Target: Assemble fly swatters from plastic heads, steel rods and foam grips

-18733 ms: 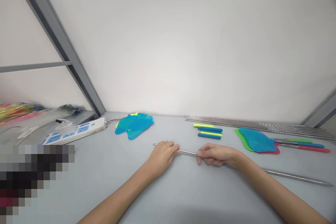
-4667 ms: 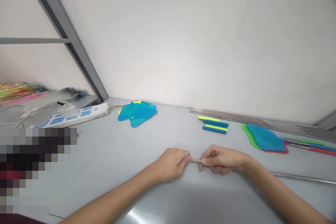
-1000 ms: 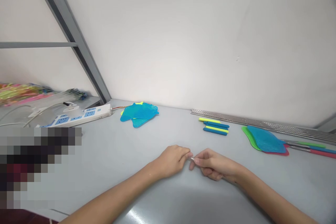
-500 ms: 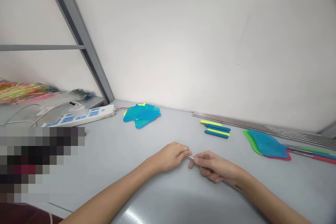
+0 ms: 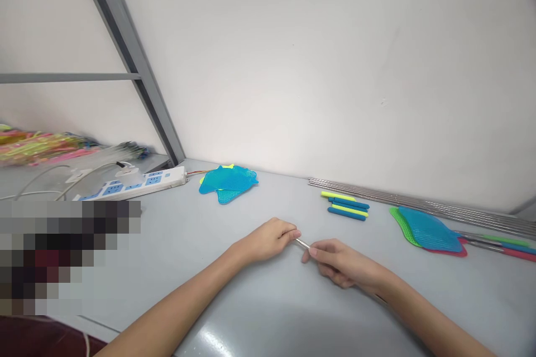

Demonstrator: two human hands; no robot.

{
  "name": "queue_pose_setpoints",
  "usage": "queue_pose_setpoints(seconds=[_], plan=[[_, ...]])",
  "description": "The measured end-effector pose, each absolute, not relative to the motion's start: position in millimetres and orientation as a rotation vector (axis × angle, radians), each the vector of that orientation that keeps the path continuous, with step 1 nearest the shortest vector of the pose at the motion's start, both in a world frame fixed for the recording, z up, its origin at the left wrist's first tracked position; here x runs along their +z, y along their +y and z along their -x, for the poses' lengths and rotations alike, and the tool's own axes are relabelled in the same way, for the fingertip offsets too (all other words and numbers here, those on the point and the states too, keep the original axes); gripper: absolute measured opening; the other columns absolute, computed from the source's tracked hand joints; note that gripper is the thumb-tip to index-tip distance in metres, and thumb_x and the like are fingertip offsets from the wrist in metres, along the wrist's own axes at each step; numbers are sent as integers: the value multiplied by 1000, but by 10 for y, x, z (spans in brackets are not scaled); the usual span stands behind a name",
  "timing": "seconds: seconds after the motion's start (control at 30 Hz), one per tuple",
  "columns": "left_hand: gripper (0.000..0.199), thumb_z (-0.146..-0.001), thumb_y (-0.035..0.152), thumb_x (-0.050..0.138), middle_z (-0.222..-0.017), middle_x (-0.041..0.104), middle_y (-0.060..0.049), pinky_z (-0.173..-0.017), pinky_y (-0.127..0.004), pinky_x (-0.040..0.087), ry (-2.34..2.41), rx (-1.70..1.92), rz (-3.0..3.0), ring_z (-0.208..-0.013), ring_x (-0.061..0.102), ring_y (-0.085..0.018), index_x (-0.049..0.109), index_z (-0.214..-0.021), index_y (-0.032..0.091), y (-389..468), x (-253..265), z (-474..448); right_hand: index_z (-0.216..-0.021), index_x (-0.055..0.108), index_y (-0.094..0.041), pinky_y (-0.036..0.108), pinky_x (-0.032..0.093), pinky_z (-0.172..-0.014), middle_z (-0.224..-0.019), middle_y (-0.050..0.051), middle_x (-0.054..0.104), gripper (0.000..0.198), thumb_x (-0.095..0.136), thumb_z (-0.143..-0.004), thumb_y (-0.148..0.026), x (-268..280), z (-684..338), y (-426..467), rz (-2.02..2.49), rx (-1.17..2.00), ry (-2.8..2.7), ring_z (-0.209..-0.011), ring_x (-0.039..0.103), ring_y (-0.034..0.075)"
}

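A thin metal rod [image 5: 302,244] spans the short gap between my two hands, above the grey tabletop. My left hand [image 5: 274,239] is closed, its thumb and fingers pinching the rod's left end. With thumb and forefinger, my right hand [image 5: 341,262] grips the same rod; part of it shows again below my right wrist. Whatever sits inside the left fingers is hidden. Beyond the hands lie several blue and yellow plastic handles [image 5: 347,211]. Blue and yellow-green fly swatter heads [image 5: 229,181] are stacked farther left.
Several metal rods [image 5: 402,199] lie along the wall. At right are fly swatters with blue, green and red heads [image 5: 431,228]. A power strip [image 5: 167,177] with cables lies at left, near bagged colourful items [image 5: 46,148] and a grey metal frame [image 5: 144,81]. A blurred-out patch covers the lower left.
My left hand has shifted slightly up and left, away from my right hand. More of the metal rod now shows between them. The view has moved a little.
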State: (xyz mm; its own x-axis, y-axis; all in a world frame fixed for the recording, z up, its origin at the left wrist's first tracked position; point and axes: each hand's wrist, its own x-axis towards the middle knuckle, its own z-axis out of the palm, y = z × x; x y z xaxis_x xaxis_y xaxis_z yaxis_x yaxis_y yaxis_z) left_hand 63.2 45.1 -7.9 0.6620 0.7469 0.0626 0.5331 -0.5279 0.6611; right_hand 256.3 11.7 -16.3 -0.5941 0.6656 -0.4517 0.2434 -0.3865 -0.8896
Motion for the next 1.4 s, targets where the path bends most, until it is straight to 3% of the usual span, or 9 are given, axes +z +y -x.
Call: queue_pose_setpoints(seconds=[0.5,0.77,1.1,1.27,1.4], plan=[[34,-79,37,28,-49,31,5,-48,-22,24,1220,674,-2163,-48,29,-9,34,-53,17,720,-130,-459,-89,51,-17,18,13,-36,-52,-7,26,35,40,-74,-47,-70,-2615,139,1281,1948,-1613,-40,19,3],[32,-77,39,30,-52,37,3,-51,-23,25,1402,961,-2000,-52,34,-11,39,-54,18,936,-136,-268,-89,51,-17,18,14,-37,-53,-6,28,37,40,-73,-49,-68,-2646,133,1288,1951,-1611,-40,20,3],[32,-72,43,40,-46,33,5,-42,-22,22,1368,1205,-1540,-43,30,-9,40,-54,18,1070,-197,-147,-89,50,-18,17,14,-36,-52,-7,28,38,37,-74,-50,-93,-2648,130,1252,1971,-1572,-39,19,3],[25,-71,41,46,-50,40,5,-43,-20,29,1195,1264,-1222,-42,37,-7,42,-63,17,1013,-224,-242,-89,48,-19,17,10,-34,-52,-7,26,37,33,-75,-50,-121,-2630,136,1274,1980,-1495,-38,15,3],[21,-73,37,45,-64,52,-1,-53,-27,41,1003,1227,-905,-55,52,-13,43,-78,17,929,-168,-324,-84,48,-19,17,7,-33,-51,-8,21,35,33,-76,-50,-133,-2587,115,1246,2064,-1439,-37,13,3]])
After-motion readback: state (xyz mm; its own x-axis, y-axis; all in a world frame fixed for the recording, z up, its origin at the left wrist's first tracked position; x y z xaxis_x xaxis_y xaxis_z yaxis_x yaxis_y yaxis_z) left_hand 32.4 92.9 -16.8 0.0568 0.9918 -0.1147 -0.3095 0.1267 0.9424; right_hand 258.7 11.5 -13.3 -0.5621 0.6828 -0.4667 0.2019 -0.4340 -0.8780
